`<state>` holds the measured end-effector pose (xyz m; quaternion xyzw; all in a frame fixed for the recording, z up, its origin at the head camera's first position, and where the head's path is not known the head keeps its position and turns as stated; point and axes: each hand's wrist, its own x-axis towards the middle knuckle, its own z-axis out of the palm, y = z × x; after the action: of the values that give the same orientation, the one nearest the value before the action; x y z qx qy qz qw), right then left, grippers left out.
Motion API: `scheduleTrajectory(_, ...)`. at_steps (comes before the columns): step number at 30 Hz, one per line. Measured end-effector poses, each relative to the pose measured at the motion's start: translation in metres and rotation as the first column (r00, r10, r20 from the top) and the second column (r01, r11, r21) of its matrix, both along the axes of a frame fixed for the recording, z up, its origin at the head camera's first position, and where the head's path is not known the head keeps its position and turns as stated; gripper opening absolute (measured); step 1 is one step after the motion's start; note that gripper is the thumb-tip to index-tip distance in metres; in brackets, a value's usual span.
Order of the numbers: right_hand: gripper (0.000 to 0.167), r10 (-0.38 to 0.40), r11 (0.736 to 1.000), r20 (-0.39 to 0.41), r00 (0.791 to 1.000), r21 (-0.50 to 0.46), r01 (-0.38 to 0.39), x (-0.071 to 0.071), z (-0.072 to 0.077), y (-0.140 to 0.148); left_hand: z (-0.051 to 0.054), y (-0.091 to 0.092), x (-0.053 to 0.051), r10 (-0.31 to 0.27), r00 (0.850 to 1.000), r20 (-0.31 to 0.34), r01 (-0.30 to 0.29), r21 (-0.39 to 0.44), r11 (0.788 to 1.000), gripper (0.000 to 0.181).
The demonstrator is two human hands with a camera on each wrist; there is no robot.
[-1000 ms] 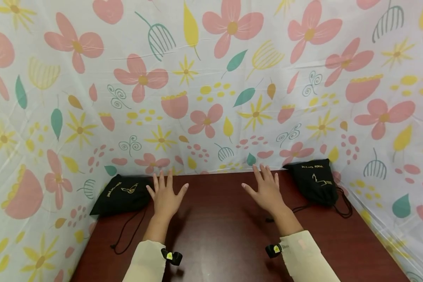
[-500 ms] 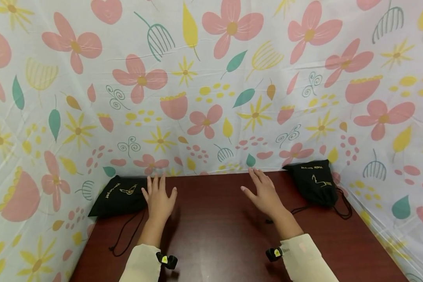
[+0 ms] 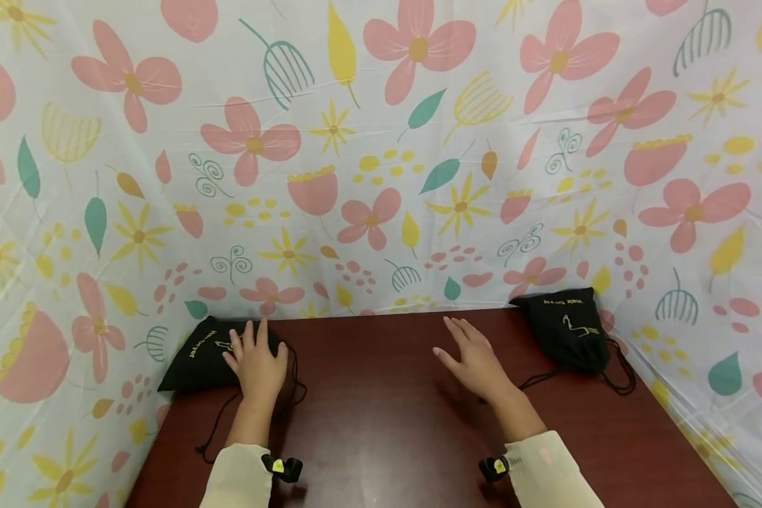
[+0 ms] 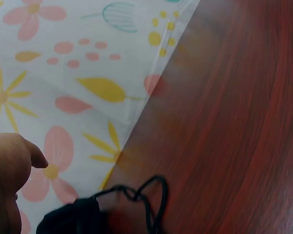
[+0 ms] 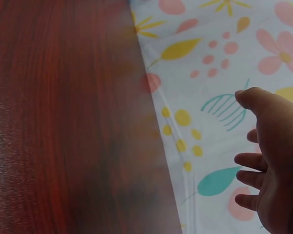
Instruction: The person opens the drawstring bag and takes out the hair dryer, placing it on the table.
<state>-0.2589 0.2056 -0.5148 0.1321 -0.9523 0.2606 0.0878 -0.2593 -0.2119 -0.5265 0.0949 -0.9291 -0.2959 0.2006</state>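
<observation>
left hand (image 3: 258,368): fingers spread, holding nothing, over a gold-printed black fabric drawstring pouch (image 3: 193,363); whether they touch can't be told
right hand (image 3: 478,363): fingers extended, holding nothing, well apart from the left hand
right of right hand: second gold-printed black fabric drawstring pouch (image 3: 566,330)
under both hands: reddish-brown wood-grain table (image 3: 381,416)

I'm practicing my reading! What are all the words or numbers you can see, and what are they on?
"Hair Dryer": upside down in gold on the right black pouch.
"Ha…yer": slanted in gold on the left black pouch; the middle is too blurred to read.
Yellow tags on the left wrist band and right wrist band: any marks are too small to read.
</observation>
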Motion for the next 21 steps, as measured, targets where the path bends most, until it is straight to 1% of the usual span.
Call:
scheduleTrajectory(4,0.076,-0.003,1.0,0.03,1.0,0.01,0.002,0.003,-0.004,0.0,-0.004,-0.015,0.002,0.028,0.999,0.023,-0.028,0.011,1.0,0.065)
scheduleTrajectory(9,0.076,-0.005,1.0,0.045,0.999,0.01,0.005,0.008,-0.005,-0.003,-0.008,-0.028,0.005,0.06,0.998,0.027,-0.061,0.009,0.998,0.062)
scheduleTrajectory(12,0.076,-0.002,1.0,0.058,0.998,0.015,0.001,0.011,-0.007,-0.005,-0.011,-0.032,0.006,0.067,0.997,0.033,-0.068,0.012,0.998,0.062)
scheduleTrajectory(16,0.075,0.025,0.999,0.065,0.998,0.019,-0.026,0.013,-0.008,-0.007,-0.014,-0.035,0.008,0.087,0.995,0.056,-0.087,-0.001,0.996,0.064)
scheduleTrajectory(21,0.073,0.04,0.999,0.06,0.997,0.023,-0.041,0.016,-0.01,-0.008,-0.018,-0.038,0.01,0.101,0.989,0.106,-0.101,-0.008,0.995,0.065)
